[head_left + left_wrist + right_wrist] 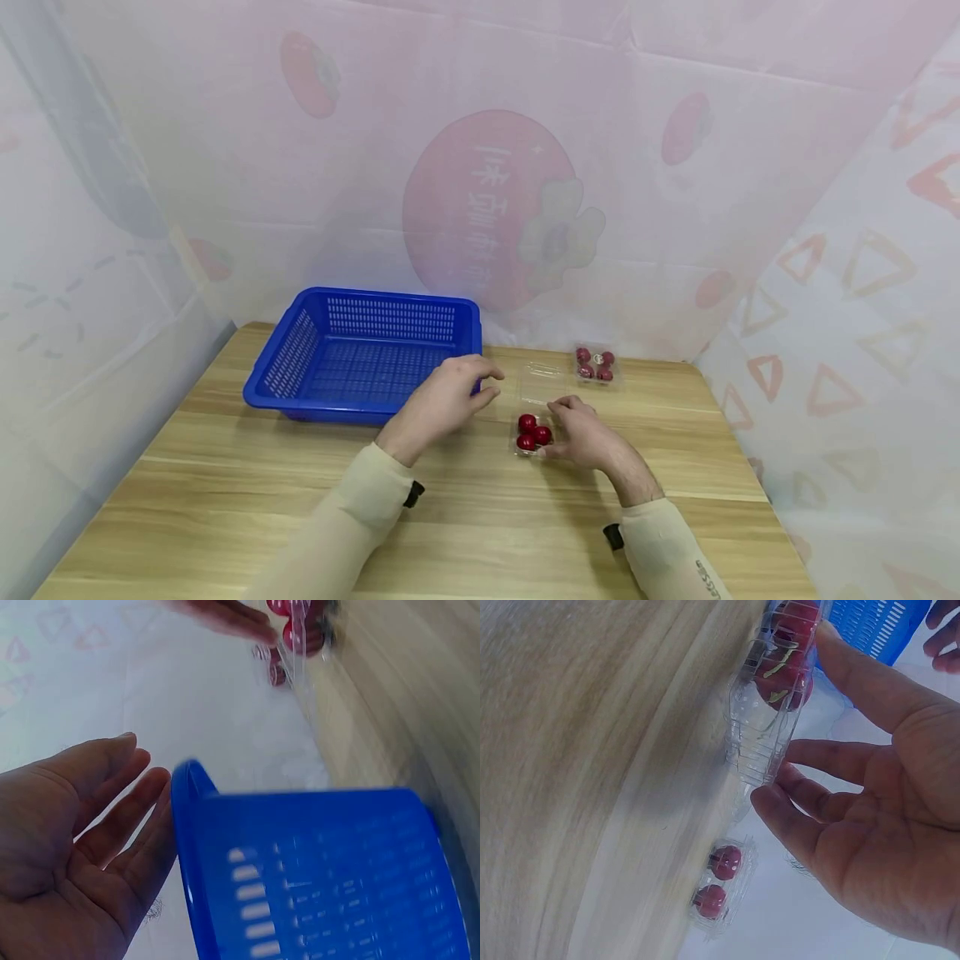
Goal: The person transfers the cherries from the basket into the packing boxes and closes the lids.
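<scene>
A clear plastic clamshell box (517, 448) stands on the table with its lid (543, 385) folded back. Inside lie three dark red cherry-like fruits (527, 422), with green stems showing in the right wrist view. My right hand (588, 435) holds this box at its right end, thumb on the near side and fingers on the far side. My left hand (442, 400) hovers by the right front corner of a blue basket (360, 408), fingers loosely bent and holding nothing. In the left wrist view its fingertips overlap the basket rim (191, 862); I cannot tell whether they touch.
A second clear box (597, 363) with several red fruits and a round sticker sits at the back right, near the wall sheet. The wooden table (465, 517) ends at printed sheets (360, 183) behind and on both sides.
</scene>
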